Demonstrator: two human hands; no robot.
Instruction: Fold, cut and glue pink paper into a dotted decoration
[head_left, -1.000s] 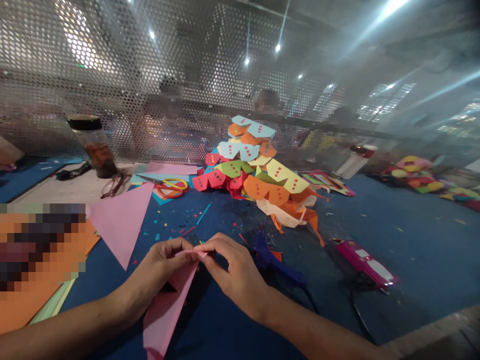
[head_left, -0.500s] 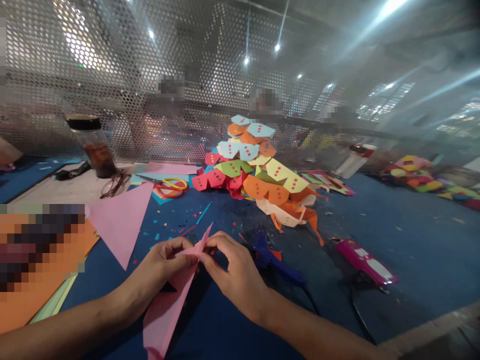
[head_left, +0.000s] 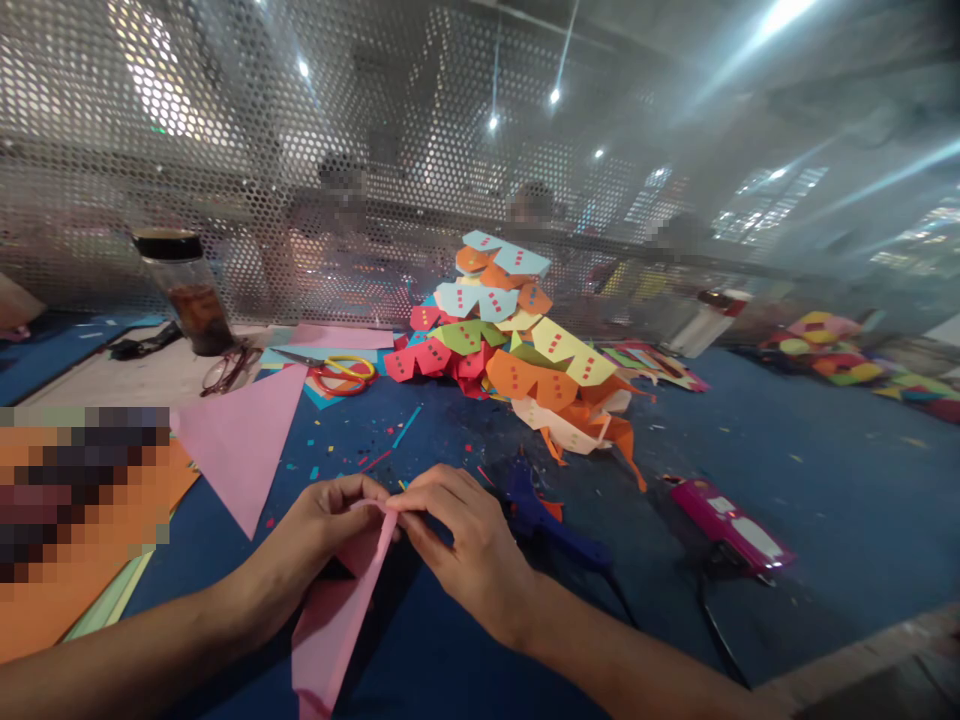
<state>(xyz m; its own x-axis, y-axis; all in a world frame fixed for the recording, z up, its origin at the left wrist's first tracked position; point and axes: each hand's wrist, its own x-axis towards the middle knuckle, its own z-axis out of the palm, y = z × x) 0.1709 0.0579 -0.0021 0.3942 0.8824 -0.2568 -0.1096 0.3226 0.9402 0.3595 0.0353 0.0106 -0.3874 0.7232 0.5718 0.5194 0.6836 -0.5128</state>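
A folded pink paper [head_left: 330, 630] hangs down towards the bottom edge, its top end between both hands. My left hand [head_left: 319, 535] grips it from the left, with thumb and fingers closed on its upper part. On the other side, my right hand [head_left: 465, 545] pinches the tip of the same paper, the fingertips of both hands nearly touching. A flat pink paper triangle [head_left: 244, 440] lies on the table to the left. Beyond the hands are scissors [head_left: 341, 375] with red and yellow handles. A blue glue gun [head_left: 551, 525] rests just right of my right hand.
Colourful folded paper shapes [head_left: 517, 340] are heaped at the middle back. A lidded jar [head_left: 187, 290] and glasses [head_left: 229, 368] stand and lie at the left. Orange sheets [head_left: 112, 600] are at the near left, a magenta device [head_left: 727, 525] with a cord at the right.
The pink point that stuck up between my fingertips is now folded down. My right fingers have shifted slightly over the paper's tip; my left hand has hardly moved.
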